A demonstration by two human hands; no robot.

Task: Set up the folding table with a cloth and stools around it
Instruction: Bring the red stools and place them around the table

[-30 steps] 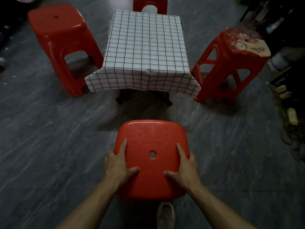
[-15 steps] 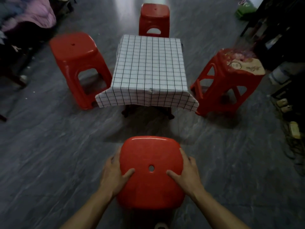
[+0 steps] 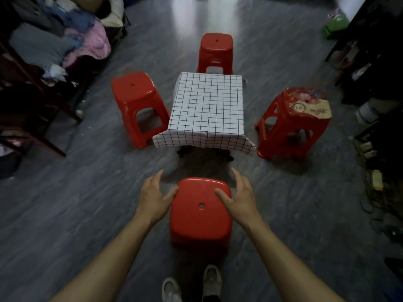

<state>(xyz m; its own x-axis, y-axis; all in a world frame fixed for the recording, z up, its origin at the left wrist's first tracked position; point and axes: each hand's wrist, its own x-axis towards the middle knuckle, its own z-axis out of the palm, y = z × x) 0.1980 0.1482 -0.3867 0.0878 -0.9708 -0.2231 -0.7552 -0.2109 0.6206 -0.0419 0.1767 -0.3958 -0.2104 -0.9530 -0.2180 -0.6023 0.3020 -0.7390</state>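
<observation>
While both hands are spreading open with fingers straight and holding nothing, the near stool is standing on the floor between them. The left hand is hovering at the seat's far left corner, thumb at its edge. The right hand is hovering at the far right corner, thumb lying over the seat; whether either is touching is unclear. Beyond, the table is wearing its cloth, with a left stool, far stool and right stool sitting around it.
</observation>
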